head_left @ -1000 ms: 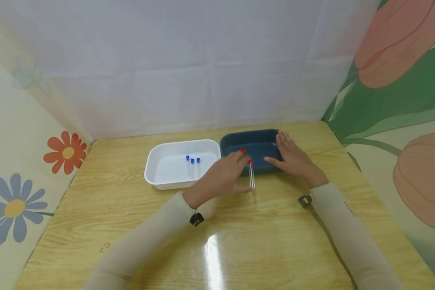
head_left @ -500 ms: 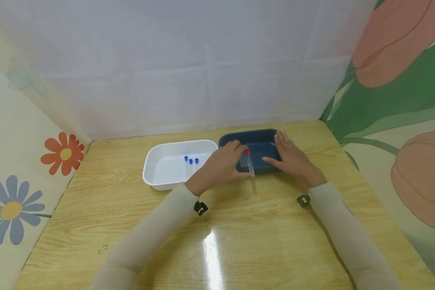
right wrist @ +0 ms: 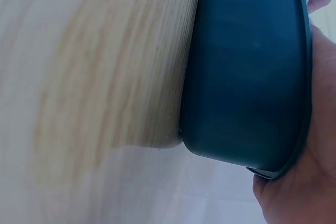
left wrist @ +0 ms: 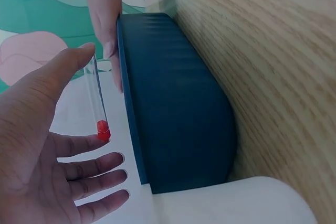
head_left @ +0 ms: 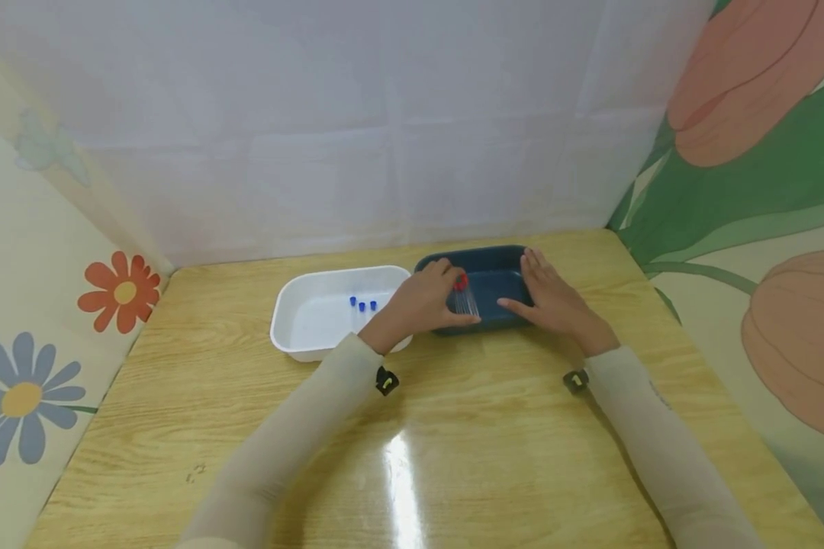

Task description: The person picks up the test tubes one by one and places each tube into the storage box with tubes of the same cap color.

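Between the thumb and index fingertip of my left hand (head_left: 422, 297), a clear test tube (left wrist: 95, 95) with a red cap is pinched end to end. The hand is over the left part of the dark blue tray (head_left: 497, 278), its other fingers spread. More clear tubes show below it in the head view, partly hidden by the hand. My right hand (head_left: 559, 305) rests on the tray's right end, fingers straight along the rim and thumb stretched over the front corner. In the right wrist view, its palm lies against the tray rim (right wrist: 308, 77).
A white tray (head_left: 302, 324) stands directly left of the blue one, with several blue-capped tubes (head_left: 362, 307) in it. Both trays are on a wood-grain table (head_left: 494, 450). A white cloth (head_left: 316, 183) hangs behind, and painted walls flank the table.
My left hand has moved away from me with the red-capped test tube, from the blue tray's front edge to over its inside. The right hand has stayed at the rim.
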Available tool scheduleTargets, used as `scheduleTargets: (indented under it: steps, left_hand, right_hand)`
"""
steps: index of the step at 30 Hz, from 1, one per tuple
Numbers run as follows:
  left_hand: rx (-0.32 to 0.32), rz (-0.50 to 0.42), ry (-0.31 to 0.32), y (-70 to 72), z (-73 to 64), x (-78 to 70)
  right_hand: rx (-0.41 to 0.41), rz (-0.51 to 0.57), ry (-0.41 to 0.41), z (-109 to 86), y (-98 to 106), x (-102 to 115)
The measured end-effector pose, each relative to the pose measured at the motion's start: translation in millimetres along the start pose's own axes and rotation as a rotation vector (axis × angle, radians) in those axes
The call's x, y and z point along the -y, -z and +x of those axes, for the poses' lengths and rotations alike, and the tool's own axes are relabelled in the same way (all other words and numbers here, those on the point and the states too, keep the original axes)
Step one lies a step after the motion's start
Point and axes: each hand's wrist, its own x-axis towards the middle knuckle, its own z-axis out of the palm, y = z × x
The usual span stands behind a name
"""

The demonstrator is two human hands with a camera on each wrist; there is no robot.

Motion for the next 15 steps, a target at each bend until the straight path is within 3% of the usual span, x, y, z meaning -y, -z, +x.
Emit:
scheduleTargets:
  steps: [15]
  left_hand:
    - [0.058, -0.061, 0.036, -11.7, 25.6, 10.3]
  right_hand:
    - [0.009, 0.0, -0.008, -1.4, 1.8, 2.6]
